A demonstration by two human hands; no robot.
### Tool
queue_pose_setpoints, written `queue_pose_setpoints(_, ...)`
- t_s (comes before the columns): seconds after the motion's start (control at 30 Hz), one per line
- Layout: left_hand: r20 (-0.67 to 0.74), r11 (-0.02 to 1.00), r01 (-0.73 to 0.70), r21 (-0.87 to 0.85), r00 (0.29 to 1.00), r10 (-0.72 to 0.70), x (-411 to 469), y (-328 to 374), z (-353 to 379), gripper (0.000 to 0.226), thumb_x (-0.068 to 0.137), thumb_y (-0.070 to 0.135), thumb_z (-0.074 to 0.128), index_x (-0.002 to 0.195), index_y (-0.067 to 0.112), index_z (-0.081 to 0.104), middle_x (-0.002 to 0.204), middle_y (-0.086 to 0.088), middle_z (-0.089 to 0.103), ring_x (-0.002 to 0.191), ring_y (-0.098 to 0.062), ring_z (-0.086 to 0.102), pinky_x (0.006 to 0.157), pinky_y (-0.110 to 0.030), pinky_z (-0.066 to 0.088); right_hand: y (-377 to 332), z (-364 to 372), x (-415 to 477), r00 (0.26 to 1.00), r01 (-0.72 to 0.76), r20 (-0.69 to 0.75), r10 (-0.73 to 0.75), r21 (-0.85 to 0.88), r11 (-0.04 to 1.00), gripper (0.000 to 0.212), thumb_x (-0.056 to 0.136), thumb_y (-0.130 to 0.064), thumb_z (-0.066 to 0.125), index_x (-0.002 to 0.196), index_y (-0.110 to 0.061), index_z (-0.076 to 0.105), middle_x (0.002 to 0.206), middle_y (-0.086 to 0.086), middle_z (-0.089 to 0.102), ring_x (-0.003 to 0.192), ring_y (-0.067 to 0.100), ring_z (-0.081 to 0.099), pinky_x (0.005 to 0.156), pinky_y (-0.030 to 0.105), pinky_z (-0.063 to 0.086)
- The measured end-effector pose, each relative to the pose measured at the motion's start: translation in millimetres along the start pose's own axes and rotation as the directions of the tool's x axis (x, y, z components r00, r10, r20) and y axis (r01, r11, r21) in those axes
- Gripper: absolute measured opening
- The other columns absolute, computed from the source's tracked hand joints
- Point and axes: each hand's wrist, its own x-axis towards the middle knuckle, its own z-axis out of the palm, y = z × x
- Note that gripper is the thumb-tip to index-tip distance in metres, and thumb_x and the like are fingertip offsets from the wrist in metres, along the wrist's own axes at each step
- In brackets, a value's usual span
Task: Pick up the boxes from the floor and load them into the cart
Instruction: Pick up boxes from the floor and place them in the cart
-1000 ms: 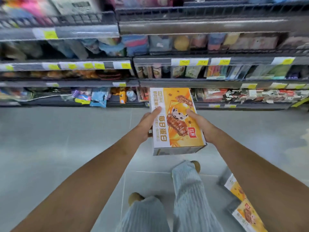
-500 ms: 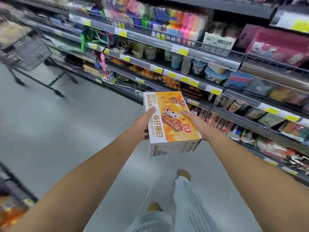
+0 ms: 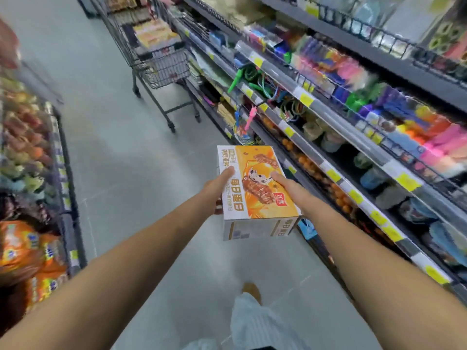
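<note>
While both arms reach out over the grey floor point(image 3: 118, 152), the box point(image 3: 255, 183) is held in the air between the two hands, well apart from the cart point(image 3: 165, 69) farther up the aisle. The left hand point(image 3: 217, 188) grips the box's left edge with its thumb laid flat on the top face. The right hand point(image 3: 290, 189) grips the right edge the same way. The remaining fingers of both hands wrap down the sides and are hidden.

The top of the box is orange and yellow with a white band along its left side. It bears large white characters reading 每日蛋白, a picture of chocolate-coated nut bars, and a small red badge whose white characters are too blurred to read surely. The near side panel is pale and repeats 每日蛋白 at its right end; the finer print is unreadable.

The cart is dark wire, standing just beside the right-hand shelves point(image 3: 353, 137), with stacked boxes point(image 3: 154, 34) inside it. Yellow price tags point(image 3: 306, 99) line the shelf edges, their figures blurred. On the left, orange bags point(image 3: 22, 251) fill a lower rack, with blue lettering too smeared to read. Below, a striped trouser leg point(image 3: 252, 322) and a tan shoe point(image 3: 251, 292) show.
</note>
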Motion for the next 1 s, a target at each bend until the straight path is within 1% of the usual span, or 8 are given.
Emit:
queue_pose_setpoints(0.13,-0.103,0.995,-0.025,-0.099,0.995,0.015,29.2,36.3,-25.9,0.047,0.083,0.060,0.057,0.101,0.016,0.061,0.096,-0.007,0.071,0.080,-0.024,0.068,0.064,-0.032,0.052,-59.7,13.2,55.7,0.992,0.056,0.117,-0.048,-0.062,0.997,0.058,0.081,-0.067,0.059,0.114,-0.022,0.069,0.102,0.005,0.075,0.084,0.020,0.072,0.088,0.040,0.056)
queue_pose_setpoints(0.27,-0.184,0.981,-0.031,-0.192,0.983,-0.005,58.0,64.5,-64.4,0.044,0.084,0.059,0.056,0.097,0.017,0.062,0.096,-0.007,0.071,0.086,-0.027,0.068,0.082,-0.039,0.053,-109.8,44.5,107.3,0.971,0.061,0.238,-0.034,-0.105,0.993,0.055,0.080,-0.065,0.061,0.114,-0.022,0.069,0.104,0.007,0.075,0.087,0.023,0.072,0.093,0.042,0.054)
queue_pose_setpoints(0.37,-0.236,0.969,-0.045,-0.243,0.972,-0.014,82.9,83.7,-97.4,0.039,0.085,0.058,0.057,0.088,0.019,0.062,0.089,-0.006,0.070,0.081,-0.025,0.068,0.086,-0.041,0.052,-141.5,73.6,145.1,0.958,0.073,0.285,-0.031,-0.140,0.987,0.047,0.088,-0.058,0.057,0.110,-0.018,0.069,0.099,0.009,0.075,0.077,0.021,0.073,0.079,0.036,0.058)
queue_pose_setpoints(0.47,-0.246,0.959,-0.045,-0.280,0.969,-0.026,111.1,103.1,-132.5,0.041,0.083,0.058,0.058,0.092,0.019,0.063,0.091,-0.006,0.071,0.085,-0.027,0.069,0.090,-0.044,0.052,-171.4,104.1,183.5,0.951,0.083,0.307,-0.025,-0.176,0.981,0.053,0.083,-0.060,0.061,0.111,-0.016,0.070,0.097,0.009,0.075,0.074,0.021,0.073,0.068,0.031,0.057)
queue_pose_setpoints(0.6,-0.257,0.945,-0.065,-0.320,0.966,-0.020,158.8,143.6,-189.9,0.043,0.084,0.059,0.057,0.098,0.019,0.062,0.090,-0.004,0.071,0.081,-0.024,0.068,0.084,-0.039,0.052,-223.4,153.7,244.3,0.953,0.092,0.303,-0.025,-0.210,0.973,0.084,0.056,-0.070,0.071,0.118,-0.012,0.067,0.103,0.013,0.075,0.087,0.029,0.072,0.084,0.041,0.058)
queue_pose_setpoints(0.7,-0.277,0.935,-0.064,-0.348,0.960,-0.037,191.2,180.3,-235.2,0.044,0.083,0.059,0.058,0.101,0.019,0.063,0.091,-0.003,0.071,0.085,-0.025,0.068,0.089,-0.042,0.052,-268.3,191.2,283.9,0.949,0.098,0.313,-0.033,-0.194,0.976,0.068,0.071,-0.061,0.069,0.118,-0.012,0.067,0.108,0.014,0.073,0.092,0.031,0.071,0.089,0.043,0.056)
queue_pose_setpoints(0.9,-0.290,0.946,-0.067,-0.316,0.957,-0.029,244.7,252.8,-317.6,0.043,0.084,0.059,0.057,0.097,0.019,0.063,0.086,-0.003,0.070,0.081,-0.024,0.068,0.091,-0.042,0.052,-341.6,253.2,358.7,0.961,0.085,0.277,-0.024,-0.209,0.974,0.086,0.051,-0.075,0.075,0.116,-0.020,0.068,0.107,0.010,0.074,0.097,0.032,0.071,0.096,0.050,0.052)
queue_pose_setpoints(1.0,-0.287,0.949,-0.071,-0.306,0.958,-0.020,270.3,286.2,-349.4,0.044,0.085,0.058,0.056,0.100,0.017,0.063,0.094,-0.005,0.071,0.079,-0.023,0.067,0.086,-0.040,0.052,-375.1,277.8,381.6,0.962,0.097,0.269,-0.044,-0.189,0.977,0.079,0.055,-0.074,0.072,0.114,-0.021,0.069,0.104,0.010,0.075,0.096,0.031,0.072,0.095,0.049,0.053)
